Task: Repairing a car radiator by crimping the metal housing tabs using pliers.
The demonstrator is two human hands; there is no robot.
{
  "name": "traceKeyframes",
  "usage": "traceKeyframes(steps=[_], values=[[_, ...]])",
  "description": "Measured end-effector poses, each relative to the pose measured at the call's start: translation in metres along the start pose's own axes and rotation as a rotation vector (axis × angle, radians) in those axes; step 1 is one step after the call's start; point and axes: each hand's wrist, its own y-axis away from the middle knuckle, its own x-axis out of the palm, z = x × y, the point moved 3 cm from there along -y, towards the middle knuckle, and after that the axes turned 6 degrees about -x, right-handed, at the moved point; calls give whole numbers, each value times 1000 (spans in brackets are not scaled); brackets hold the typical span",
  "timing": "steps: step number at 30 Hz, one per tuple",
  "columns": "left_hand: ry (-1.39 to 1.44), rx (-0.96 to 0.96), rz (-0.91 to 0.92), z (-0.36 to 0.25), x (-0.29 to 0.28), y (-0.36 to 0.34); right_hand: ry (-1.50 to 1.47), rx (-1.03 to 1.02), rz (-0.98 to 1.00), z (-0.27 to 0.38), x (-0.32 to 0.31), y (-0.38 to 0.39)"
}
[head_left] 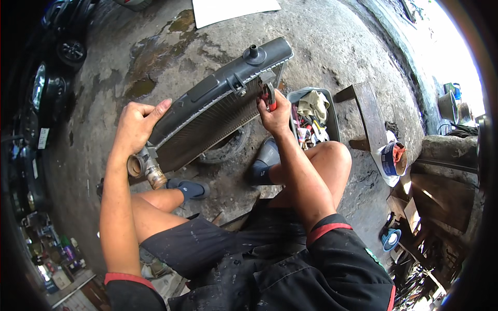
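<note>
A car radiator (202,96) with a black plastic tank stands tilted between my legs, its finned core facing me. A crimped metal edge runs along the tank. My left hand (136,124) is wrapped over the tank's left end, thumb lying along the top. Below that hand a metal pipe fitting (153,173) juts out. Closed in my right hand (276,115) is a pair of red-handled pliers (271,97). Their jaws are up against the crimped edge near the tank's right end; the exact contact is too small to tell.
Right of the radiator sits a grey bin (332,111) of rags and tools. A low wooden bench (371,116) stands further right, with a blue tub (389,158) near it. A tyre (228,150) lies behind the radiator. A white sheet (233,10) lies at the far side.
</note>
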Motion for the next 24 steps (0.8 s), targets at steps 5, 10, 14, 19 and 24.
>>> traceKeyframes(steps=[5,10,14,19,24], values=[[7,1,-2,5,0,-1,-19,-57,-44,-3,7,-8],[-40,-25,11,15,-4,-7,47,90,7,1,2,-4],[42,12,45,9,-6,-13,74,176,81,4,-3,-6],[-12,-45,60,8,-9,-23,76,105,47,5,-8,-12],[-41,-5,35,5,-10,-24,70,144,56,-8,-11,-9]])
